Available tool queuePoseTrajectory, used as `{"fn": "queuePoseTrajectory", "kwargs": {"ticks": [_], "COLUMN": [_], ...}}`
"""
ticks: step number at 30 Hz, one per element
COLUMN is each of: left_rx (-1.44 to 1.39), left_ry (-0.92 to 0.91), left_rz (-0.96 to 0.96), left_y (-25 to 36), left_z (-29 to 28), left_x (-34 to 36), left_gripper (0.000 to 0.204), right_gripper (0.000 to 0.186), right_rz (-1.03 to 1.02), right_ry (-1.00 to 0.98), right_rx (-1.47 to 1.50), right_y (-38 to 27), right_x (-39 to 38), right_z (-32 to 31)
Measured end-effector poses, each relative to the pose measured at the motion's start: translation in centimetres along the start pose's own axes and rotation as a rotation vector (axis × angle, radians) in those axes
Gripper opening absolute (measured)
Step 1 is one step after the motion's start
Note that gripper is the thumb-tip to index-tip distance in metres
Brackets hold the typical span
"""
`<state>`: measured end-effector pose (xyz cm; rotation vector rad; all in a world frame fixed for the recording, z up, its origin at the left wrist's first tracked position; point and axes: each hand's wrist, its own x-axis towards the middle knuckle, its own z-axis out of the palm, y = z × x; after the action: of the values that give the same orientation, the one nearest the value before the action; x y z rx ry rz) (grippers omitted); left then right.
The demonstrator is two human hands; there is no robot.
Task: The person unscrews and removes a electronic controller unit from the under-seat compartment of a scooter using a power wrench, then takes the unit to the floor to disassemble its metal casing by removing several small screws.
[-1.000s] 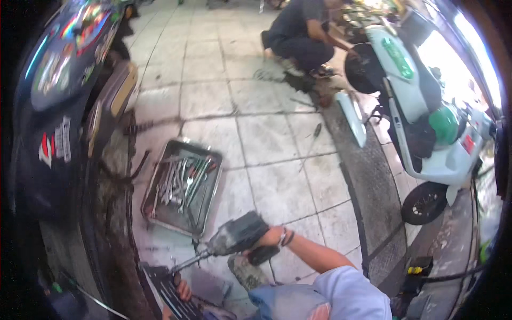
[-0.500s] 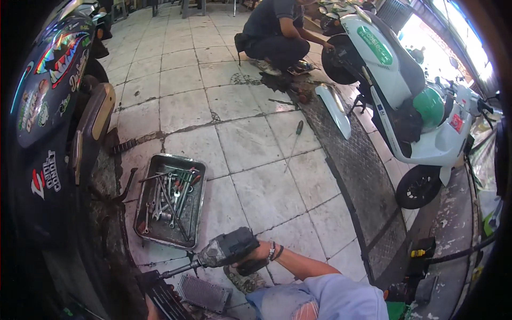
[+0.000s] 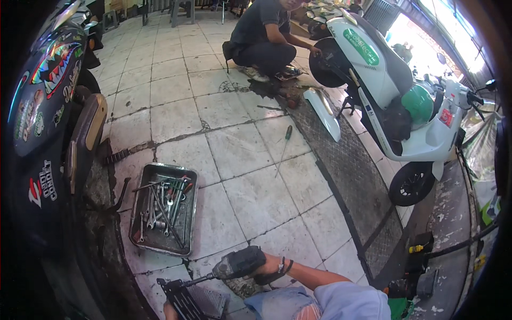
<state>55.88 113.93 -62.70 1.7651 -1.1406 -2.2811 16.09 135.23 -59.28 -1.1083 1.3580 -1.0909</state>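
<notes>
My right hand grips a dark, worn cordless impact driver with its nose toward the left. Its long shaft reaches a black slotted metal bracket, meeting it near the upper end. At the lower edge, my left hand is closed on the bracket's left side, only partly in view. Just behind the bracket lies a silver finned metal block, partly covered by it. Whether a screw sits at the shaft's tip is too small to tell.
A metal tray of wrenches and screwdrivers stands ahead on the tiles. A screwdriver lies farther off. A dark motorbike stands left, a white-green scooter right. Another person squats by its wheel. A ribbed ramp strip crosses the floor.
The impact driver, with my right hand, has shifted slightly right and down in the picture. The bracket has also moved right and is tilted differently. The whole view has shifted a little.
</notes>
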Motion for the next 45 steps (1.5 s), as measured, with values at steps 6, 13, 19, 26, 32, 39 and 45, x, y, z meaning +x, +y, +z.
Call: {"fn": "queuePoseTrajectory", "kwargs": {"ticks": [6, 13, 19, 26, 32, 39, 45], "left_rx": [0.033, 0.09, 0.255, 0.307, 0.509, 0.55, 0.552], "left_ry": [0.013, 0.005, -0.049, 0.176, 0.167, 0.189, 0.205], "left_rz": [0.003, 0.001, 0.26, 0.296, 0.323, 0.313, 0.335], "left_y": [0.7, 0.3, -1.6, 0.9, 2.4, 2.8, 3.5], "left_z": [0.0, 0.2, 0.8, 3.3, 4.4, 4.9, 5.2], "left_x": [0.1, -0.4, 1.1, -1.3, -2.3, -2.4, -2.9], "left_gripper": [0.047, 0.051, 0.029, 0.033, 0.035, 0.037, 0.036], "right_gripper": [0.066, 0.063, 0.06, 0.056, 0.051, 0.052, 0.06], "right_rz": [0.036, -0.019, 0.041, 0.056, 0.116, 0.085, 0.005], "right_ry": [0.076, 0.031, 0.016, 0.033, 0.104, 0.013, -0.15], "right_rx": [0.051, -0.039, 0.085, -0.023, 0.032, -0.033, -0.135], "right_y": [-1.6, -0.6, 0.5, -0.2, -0.7, -0.3, -0.6], "right_x": [0.0, 0.7, 0.6, 1.0, 0.7, 1.4, 2.1], "right_z": [1.0, 1.5, 2.5, 2.9, 2.8, 1.8, 1.5]}}
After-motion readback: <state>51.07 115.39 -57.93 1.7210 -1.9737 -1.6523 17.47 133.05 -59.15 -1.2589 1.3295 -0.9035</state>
